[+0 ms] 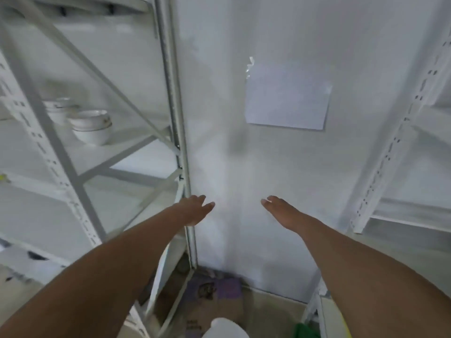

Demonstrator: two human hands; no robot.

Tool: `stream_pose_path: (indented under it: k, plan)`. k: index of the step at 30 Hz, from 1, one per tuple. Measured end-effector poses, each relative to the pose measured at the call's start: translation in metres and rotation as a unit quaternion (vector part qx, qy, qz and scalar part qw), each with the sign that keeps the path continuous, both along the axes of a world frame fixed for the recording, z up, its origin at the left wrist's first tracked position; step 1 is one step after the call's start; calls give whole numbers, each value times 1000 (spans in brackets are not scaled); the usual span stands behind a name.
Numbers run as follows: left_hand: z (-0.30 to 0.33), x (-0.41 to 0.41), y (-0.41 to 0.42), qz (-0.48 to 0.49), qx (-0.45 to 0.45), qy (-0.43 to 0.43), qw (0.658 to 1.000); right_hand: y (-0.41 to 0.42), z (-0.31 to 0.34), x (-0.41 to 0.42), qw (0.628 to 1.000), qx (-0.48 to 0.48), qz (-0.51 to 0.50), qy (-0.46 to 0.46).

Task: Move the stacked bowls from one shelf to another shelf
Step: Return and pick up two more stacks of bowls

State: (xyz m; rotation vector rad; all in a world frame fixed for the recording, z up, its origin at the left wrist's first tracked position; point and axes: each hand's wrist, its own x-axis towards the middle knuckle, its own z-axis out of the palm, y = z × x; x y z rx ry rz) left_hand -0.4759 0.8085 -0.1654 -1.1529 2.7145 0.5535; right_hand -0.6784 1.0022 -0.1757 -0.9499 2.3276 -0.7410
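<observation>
white painted steel makes up the left shelf rack (56, 152), slotted uprights and slanted braces, hard and smooth; a second shelf rack (400, 142) of the same make stands on the right, with a flat pale wall (244, 167) and a taped sheet of paper (288, 96) between them. stacked bowls (91, 126) sit on a middle board of the left rack, well apart from both hands. they look like glazed ceramic: stiff, fairly heavy as a stack, slick and breakable, so best cupped under the bottom bowl with a steadying grip at the rim. left hand (195, 211) and right hand (280, 212) reach forward, fingers straight and released, holding nothing.
</observation>
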Motion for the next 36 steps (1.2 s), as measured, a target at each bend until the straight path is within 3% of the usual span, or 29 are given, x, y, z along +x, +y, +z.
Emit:
stream_pose_path:
  k: [4,8,17,25,36]
  plan:
    - [-8,78,-22,63,65,-30,995,-60,0,48,996,5,87,-11]
    - [6,157,-29,120,74,-51,989,-119,9,108,981,11,192,-10]
    - [15,329,-45,244,50,-67,966,-203,28,271,903,83,421,5]
    - [24,466,-63,369,0,-76,926,-259,42,392,862,65,503,5]
    - [23,608,-125,413,5,-92,906,-353,41,519,842,73,529,83]
